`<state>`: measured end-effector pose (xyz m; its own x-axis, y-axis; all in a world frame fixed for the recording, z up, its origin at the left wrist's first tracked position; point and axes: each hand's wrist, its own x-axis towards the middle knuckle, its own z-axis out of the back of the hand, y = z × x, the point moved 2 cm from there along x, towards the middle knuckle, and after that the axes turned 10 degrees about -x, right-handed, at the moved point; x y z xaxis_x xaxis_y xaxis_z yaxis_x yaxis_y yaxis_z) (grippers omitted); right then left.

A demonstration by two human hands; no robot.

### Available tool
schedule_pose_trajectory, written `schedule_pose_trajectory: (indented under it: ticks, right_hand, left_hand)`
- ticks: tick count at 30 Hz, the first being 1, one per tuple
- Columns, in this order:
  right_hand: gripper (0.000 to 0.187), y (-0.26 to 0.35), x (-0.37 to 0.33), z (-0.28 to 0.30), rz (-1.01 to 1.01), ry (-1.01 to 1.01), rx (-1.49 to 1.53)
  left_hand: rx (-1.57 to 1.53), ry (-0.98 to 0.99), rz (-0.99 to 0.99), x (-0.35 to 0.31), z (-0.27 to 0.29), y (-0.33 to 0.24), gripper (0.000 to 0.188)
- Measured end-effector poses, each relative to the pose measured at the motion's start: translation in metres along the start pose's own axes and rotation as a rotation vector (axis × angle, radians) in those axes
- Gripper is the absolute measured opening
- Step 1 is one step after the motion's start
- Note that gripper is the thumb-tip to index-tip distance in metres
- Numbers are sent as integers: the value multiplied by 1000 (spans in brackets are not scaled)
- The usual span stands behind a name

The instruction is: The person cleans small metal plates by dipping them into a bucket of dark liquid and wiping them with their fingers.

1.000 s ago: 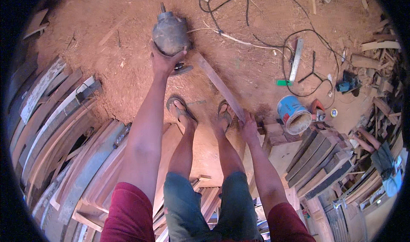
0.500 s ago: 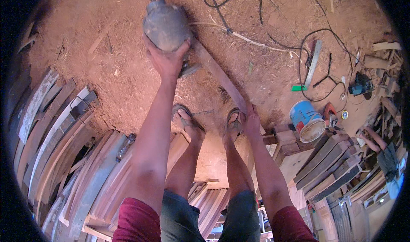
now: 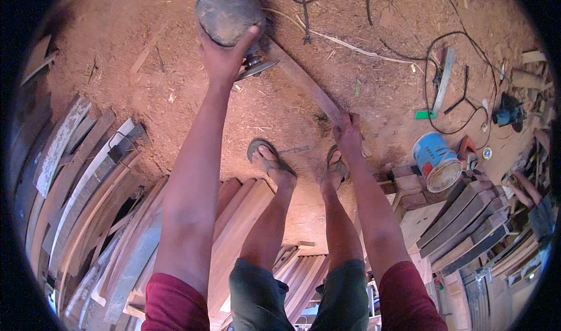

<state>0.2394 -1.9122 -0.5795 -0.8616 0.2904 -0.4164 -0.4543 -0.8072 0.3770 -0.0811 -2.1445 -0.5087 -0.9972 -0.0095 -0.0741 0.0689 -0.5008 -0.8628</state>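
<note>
My left hand (image 3: pixel 224 59) is closed around the rounded back of a bulky, dusty grey power tool (image 3: pixel 229 14). A round disc (image 3: pixel 257 68) shows below the tool's body, beside my wrist. From next to the tool, a long narrow wooden board (image 3: pixel 307 85) slants toward me, and my right hand (image 3: pixel 349 138) grips its near end. The tool's front and the board's far end are partly hidden, so I cannot tell whether they touch.
Stacked planks (image 3: pixel 96 185) stand at the left, and dark timber pieces (image 3: pixel 467 223) lie at the right. Beyond a blue bucket (image 3: pixel 435 158) lie a green-ended ruler (image 3: pixel 446 80), a blue tool (image 3: pixel 507 116) and a looped black cable (image 3: pixel 429 59). Another person's arm (image 3: pixel 526 188) shows far right.
Both hands have moved farther from my feet, the left with the power tool and the right with the board's near end. More of the disc shows now. The whole view has shifted slightly.
</note>
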Motion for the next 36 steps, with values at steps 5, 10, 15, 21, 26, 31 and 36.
schedule_pose_trajectory:
  ticks: [5,10,15,21,26,31,36]
  right_hand:
    - [59,6,18,11,-45,64,-237]
    - [59,24,6,53,-145,37,-382]
    - [45,51,-48,115,-221,257,-264]
    - [36,64,-29,193,-170,395,-614]
    - [32,44,67,179,-136,134,-303]
    - [26,83,210,146,-63,166,-168]
    - [33,121,302,93,99,228,-351]
  left_hand:
    - [-279,-87,269,-72,39,1,61]
    - [-223,63,591,-206,80,-40,57]
    - [-176,581,866,-290,117,-125,48]
    - [-297,775,769,-278,116,-203,43]
    - [-270,652,763,-227,117,-223,41]
    - [-123,702,289,-101,130,-277,39]
    - [-55,816,138,-43,120,-268,45]
